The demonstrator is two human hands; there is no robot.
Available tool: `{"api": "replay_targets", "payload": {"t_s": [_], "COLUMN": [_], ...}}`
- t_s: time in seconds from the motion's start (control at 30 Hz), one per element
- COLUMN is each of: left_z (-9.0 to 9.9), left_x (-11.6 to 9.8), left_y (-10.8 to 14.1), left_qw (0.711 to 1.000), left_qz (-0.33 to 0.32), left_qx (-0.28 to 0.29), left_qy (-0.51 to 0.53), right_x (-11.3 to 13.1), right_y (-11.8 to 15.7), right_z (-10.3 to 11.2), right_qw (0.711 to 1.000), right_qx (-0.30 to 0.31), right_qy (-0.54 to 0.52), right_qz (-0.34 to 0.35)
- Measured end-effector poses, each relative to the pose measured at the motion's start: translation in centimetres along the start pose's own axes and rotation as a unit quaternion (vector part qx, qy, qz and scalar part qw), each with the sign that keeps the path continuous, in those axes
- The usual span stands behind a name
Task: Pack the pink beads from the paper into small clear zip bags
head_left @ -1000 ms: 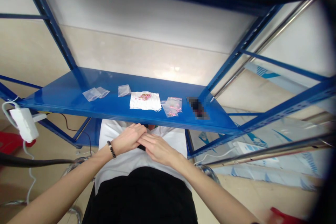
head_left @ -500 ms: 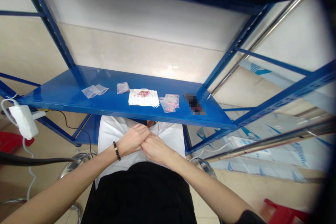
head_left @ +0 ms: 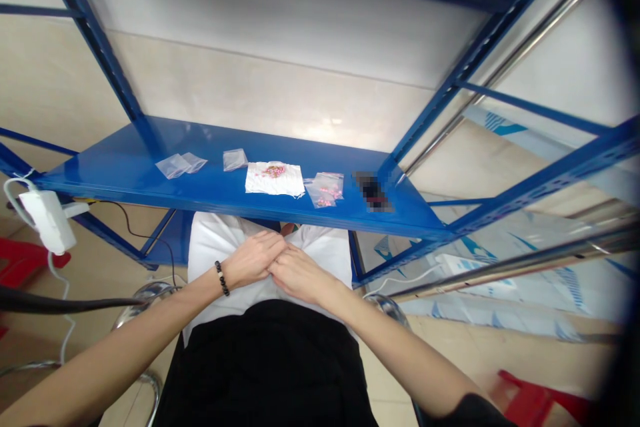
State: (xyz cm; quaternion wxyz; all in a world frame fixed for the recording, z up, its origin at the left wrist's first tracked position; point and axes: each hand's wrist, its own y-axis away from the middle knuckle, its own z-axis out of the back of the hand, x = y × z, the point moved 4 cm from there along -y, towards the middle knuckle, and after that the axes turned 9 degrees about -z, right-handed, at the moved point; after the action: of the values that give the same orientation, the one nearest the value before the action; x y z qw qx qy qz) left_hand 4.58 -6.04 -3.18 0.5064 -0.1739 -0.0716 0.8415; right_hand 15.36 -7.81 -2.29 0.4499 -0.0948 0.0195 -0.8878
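My left hand (head_left: 256,256), with a dark beaded bracelet (head_left: 221,279) at its wrist, rests in my lap against my right hand (head_left: 299,273). Both hands are closed and folded together over the white trousers (head_left: 213,247), fingers overlapping, and no object shows in them. On the blue shelf (head_left: 200,195) ahead lies a white crumpled sheet (head_left: 257,183) with a small pile of pink and multicoloured beads (head_left: 273,171). Right of it, clear zip bags (head_left: 325,189) contain similar pink pieces. Further left are a clear bag stack (head_left: 235,159) and more flat clear bags (head_left: 181,165).
A pixelated dark object (head_left: 373,191) lies at the shelf's right end. Blue uprights (head_left: 95,40) frame both sides. A white power strip (head_left: 49,221) hangs at the left with its cord. Red stools (head_left: 540,400) and metal pipes (head_left: 505,67) stand around.
The view has shifted slightly, so the shelf and its items appear a little higher. My hands stay folded in my lap.
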Motion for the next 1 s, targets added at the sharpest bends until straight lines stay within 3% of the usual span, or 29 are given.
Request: {"api": "replay_targets", "payload": {"t_s": [0.23,0.37,0.7,1.0], "left_z": [0.1,-0.4,1.3,1.5], "left_x": [0.5,0.4,2.1,3.0], "left_y": [-0.7,-0.8,0.1,0.5], "left_qw": [1.0,1.0,1.0,0.998], "left_qz": [-0.001,0.003,0.027,0.042], "left_qx": [0.016,0.028,-0.005,-0.047], "left_qy": [-0.02,-0.004,0.013,0.014], "right_x": [-0.5,-0.8,-0.6,-1.5], "right_y": [-1.2,-0.7,-0.5,-0.1], "right_z": [-0.5,-0.8,3.3,4.5], "right_qw": [0.999,0.999,0.998,0.986], "right_qx": [0.012,0.03,-0.013,-0.068], "right_qy": [0.019,-0.011,-0.069,-0.149], "right_qz": [-0.037,-0.022,-0.002,0.025]}}
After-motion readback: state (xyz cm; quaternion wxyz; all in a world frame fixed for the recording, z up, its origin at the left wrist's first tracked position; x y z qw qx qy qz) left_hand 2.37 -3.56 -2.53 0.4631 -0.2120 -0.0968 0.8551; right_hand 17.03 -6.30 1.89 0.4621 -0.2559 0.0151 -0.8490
